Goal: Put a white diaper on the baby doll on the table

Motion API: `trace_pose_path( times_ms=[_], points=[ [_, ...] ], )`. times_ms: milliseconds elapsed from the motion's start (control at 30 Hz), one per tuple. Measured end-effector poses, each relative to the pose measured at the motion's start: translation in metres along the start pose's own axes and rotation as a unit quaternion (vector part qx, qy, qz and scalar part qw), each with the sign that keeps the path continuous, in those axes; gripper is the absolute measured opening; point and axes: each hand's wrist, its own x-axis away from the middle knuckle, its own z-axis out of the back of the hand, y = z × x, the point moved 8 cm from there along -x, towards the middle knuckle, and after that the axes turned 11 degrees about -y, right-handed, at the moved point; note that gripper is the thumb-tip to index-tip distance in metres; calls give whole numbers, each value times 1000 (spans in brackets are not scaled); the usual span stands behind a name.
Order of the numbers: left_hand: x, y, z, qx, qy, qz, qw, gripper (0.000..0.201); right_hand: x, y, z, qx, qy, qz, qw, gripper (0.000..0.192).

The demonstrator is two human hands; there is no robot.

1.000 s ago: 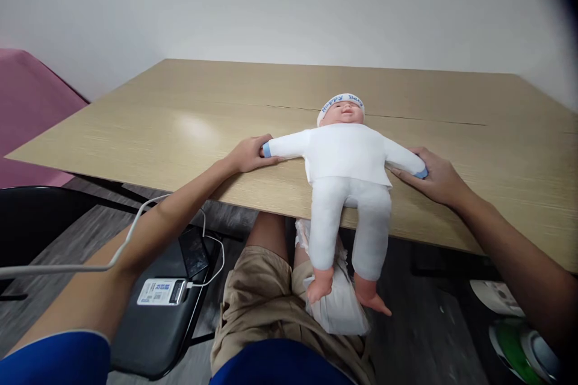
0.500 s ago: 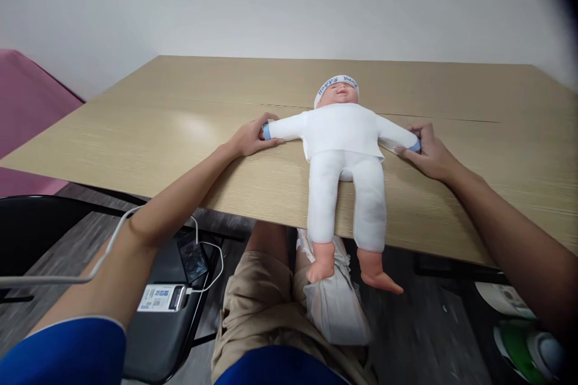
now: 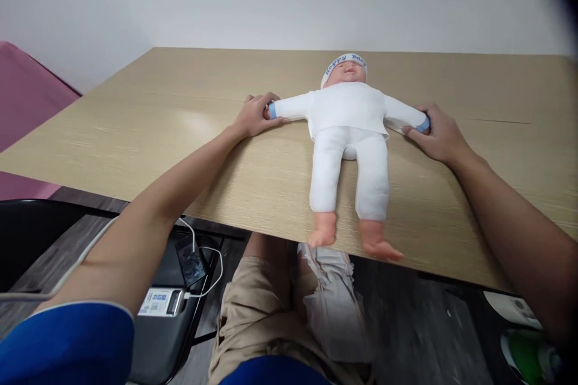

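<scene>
A baby doll (image 3: pixel 347 109) in a white outfit (image 3: pixel 327 171) and lettered headband (image 3: pixel 335 64) lies face up on the wood-grain counter (image 3: pixel 235 186), its 2 bare feet (image 3: pixel 323 230) at the near edge. The left hand (image 3: pixel 259 115) has its grip wrapped around 1 blue-cuffed wrist; the right hand (image 3: pixel 440 132) grips the other. A white diaper (image 3: pixel 336 325) rests on the person's lap. A phone (image 3: pixel 191 261) and power bank (image 3: pixel 156 302) lie on a black chair (image 3: pixel 151 343).

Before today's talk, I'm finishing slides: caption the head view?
Left hand and right hand hold a white-clad doll by its arms, face-up on a table.
</scene>
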Motion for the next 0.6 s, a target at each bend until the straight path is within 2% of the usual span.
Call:
trace_pose_path(
  times_ms=[100, 233, 367, 467, 600],
  points=[
    [-17, -11, -1, -3, 21, 6, 1000, 95, -13, 1, 1, 17, 22, 2, 1000, 55],
    [-37, -23, -4, 0, 37, -6, 999, 97, -34, 6, 1, 24, 38, -6, 999, 67],
    [-51, -31, -4, -6, 49, -18, 999, 94, -53, 4, 2, 36, 65, 39, 996, 79],
    [-60, -40, -5, -8, 52, -8, 999, 97, -65, 4, 0, 50, 69, 57, 995, 76],
    [-72, -54, -7, 2, 50, 3, 999, 101, -80, 7, 1, 82, 76, 28, 993, 68]
  ],
)
